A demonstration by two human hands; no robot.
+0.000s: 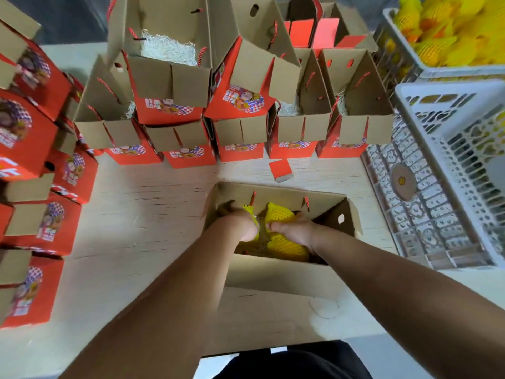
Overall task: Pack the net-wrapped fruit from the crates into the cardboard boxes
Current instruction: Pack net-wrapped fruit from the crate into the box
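An open cardboard box (pixel 276 272) stands in front of me on the table, flaps up. Inside lie fruit in yellow foam net (pixel 287 243). Both my hands are down in the box. My left hand (pixel 240 224) curls round a netted fruit at the left side. My right hand (pixel 296 228) grips another netted fruit beside it. Parts of the fingers are hidden by the net and the box wall. A white crate (pixel 410 58) at the far right top holds several more yellow netted fruit (pixel 451 31).
Rows of open red and brown gift boxes (pixel 240 110) with rope handles stand across the back of the table. Closed red boxes (pixel 32 160) are stacked along the left. An empty white plastic crate (pixel 451 173) sits at the right. A small red card (pixel 281 169) lies near the boxes.
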